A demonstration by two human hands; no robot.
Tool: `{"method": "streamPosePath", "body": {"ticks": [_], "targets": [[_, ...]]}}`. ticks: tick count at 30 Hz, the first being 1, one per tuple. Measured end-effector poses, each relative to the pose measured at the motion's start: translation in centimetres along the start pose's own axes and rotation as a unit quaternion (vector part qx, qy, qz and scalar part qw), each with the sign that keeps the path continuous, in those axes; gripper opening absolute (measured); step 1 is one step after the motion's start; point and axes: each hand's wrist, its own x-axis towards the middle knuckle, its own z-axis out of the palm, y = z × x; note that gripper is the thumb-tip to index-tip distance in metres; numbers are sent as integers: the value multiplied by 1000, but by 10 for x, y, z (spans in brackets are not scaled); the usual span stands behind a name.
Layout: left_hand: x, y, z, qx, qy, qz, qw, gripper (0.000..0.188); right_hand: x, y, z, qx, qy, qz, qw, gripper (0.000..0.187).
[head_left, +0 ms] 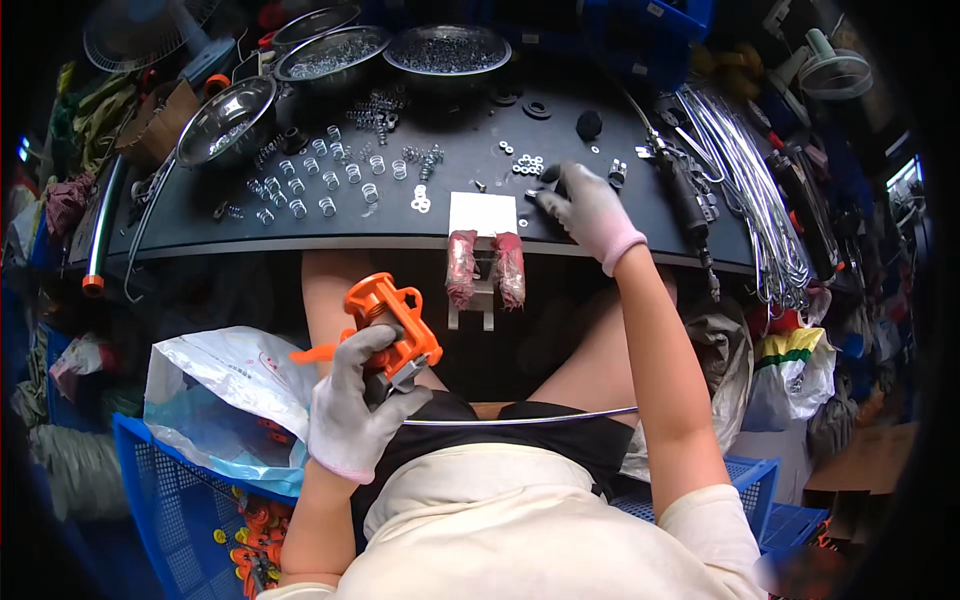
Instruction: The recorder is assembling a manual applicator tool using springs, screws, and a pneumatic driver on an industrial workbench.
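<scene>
My left hand, in a pale grey glove, is closed around an orange clamp-like part with a coil spring in its top, a side lever and a grey metal piece at its lower end. It is held above my lap, left of the bench fixture. My right hand, gloved too, reaches onto the dark bench with its fingers curled together at the tips. What they pinch is too small to make out. Just beyond those fingertips lies a cluster of small white washers. A small screw lies to their left.
A fixture with a white plate and red-wrapped arms juts from the bench's near edge. Loose springs spread to the left, with metal bowls behind. At right are a power tool and long metal rods. A blue crate stands lower left.
</scene>
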Motion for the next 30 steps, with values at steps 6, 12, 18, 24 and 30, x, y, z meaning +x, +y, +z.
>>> {"method": "streamPosePath", "body": {"ticks": [6,12,18,24,30], "targets": [[0,-1,-11,83,41,90,992,66,-17,0,11,-87,16,-47,995,16],[23,0,-13,225,-43,282,932,112,-70,-118,-22,67,34,-396,915,15],[25,-1,3,245,-53,341,906,121,-94,-133,-23,-139,53,-383,912,10],[14,5,-7,144,-11,258,955,97,-129,-118,-13,90,45,-213,972,16],[22,16,-23,128,73,68,987,65,-194,-63,75,81,-380,-144,910,26]]}}
